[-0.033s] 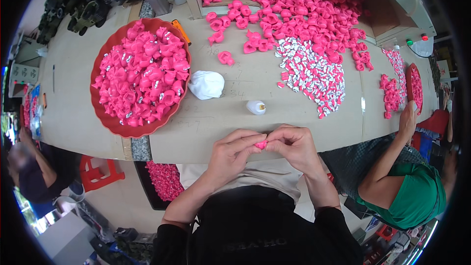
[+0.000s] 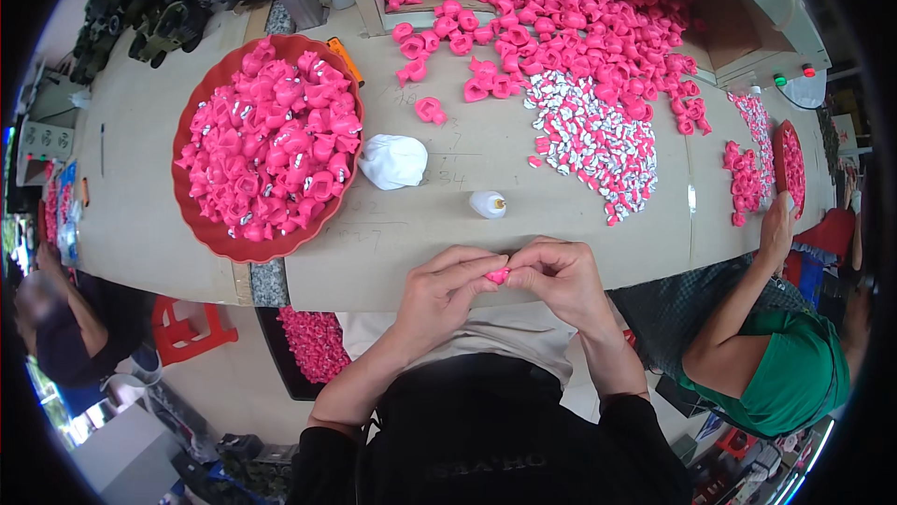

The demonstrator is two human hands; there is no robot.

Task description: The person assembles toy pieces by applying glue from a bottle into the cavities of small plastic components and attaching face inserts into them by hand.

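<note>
At the table's near edge, my left hand (image 2: 437,292) and my right hand (image 2: 563,283) meet, both pinching one small pink plastic piece (image 2: 498,275) between thumbs and fingertips. Most of the piece is covered by my fingers. Just beyond my hands lies a small white bottle (image 2: 487,205) with a brownish tip, on its side. A crumpled white cloth (image 2: 393,162) sits farther left, touching or close to the red scalloped bowl (image 2: 207,236). That bowl is heaped with pink hollow parts (image 2: 271,136), some showing white bits.
Many loose pink shells (image 2: 551,33) spill from a bin at the back, beside a pile of small white-and-pink pieces (image 2: 598,150). An orange cutter (image 2: 347,62) lies behind the bowl. A co-worker in green (image 2: 780,365) sits at right, another person (image 2: 70,327) at left. A black tray (image 2: 297,379) stands below the table.
</note>
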